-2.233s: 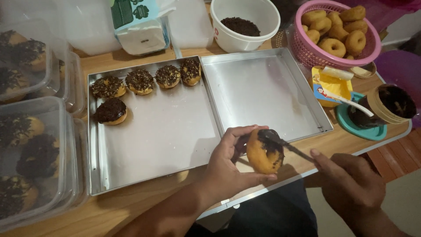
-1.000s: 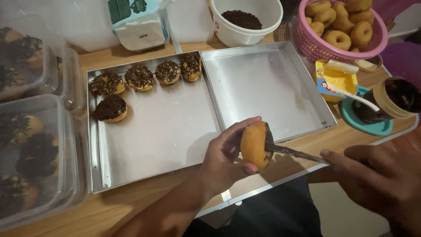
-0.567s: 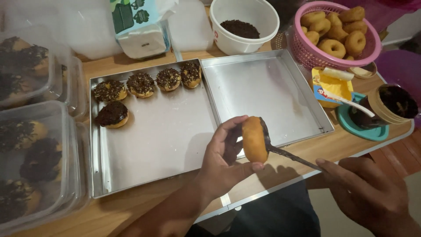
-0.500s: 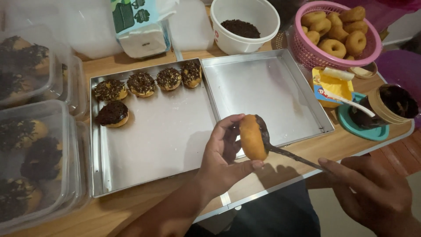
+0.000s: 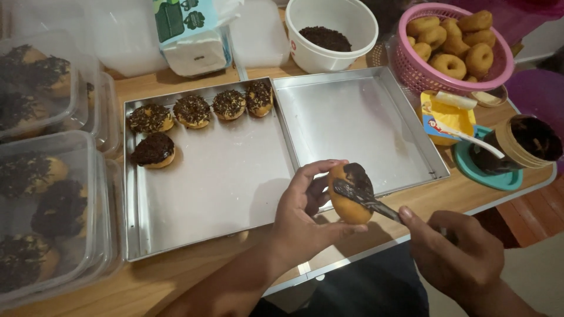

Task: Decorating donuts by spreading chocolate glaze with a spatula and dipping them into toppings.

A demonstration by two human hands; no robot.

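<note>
Spreading chocolate on donut (image 5: pixel 351 199).
My left hand (image 5: pixel 305 217) grips the donut; right hand (image 5: pixel 455 255) clasps knife (image 5: pixel 364 198), blade on its top, above the tray (image 5: pixel 205 176).

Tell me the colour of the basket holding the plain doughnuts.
Pink basket, clearest in the head view.

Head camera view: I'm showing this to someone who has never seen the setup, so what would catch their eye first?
First the left hand at lower centre, holding a plain doughnut while the right hand spreads dark chocolate on it with a knife. Next, five topped doughnuts sit in the left metal tray. A pink basket of plain doughnuts stands top right.
</note>
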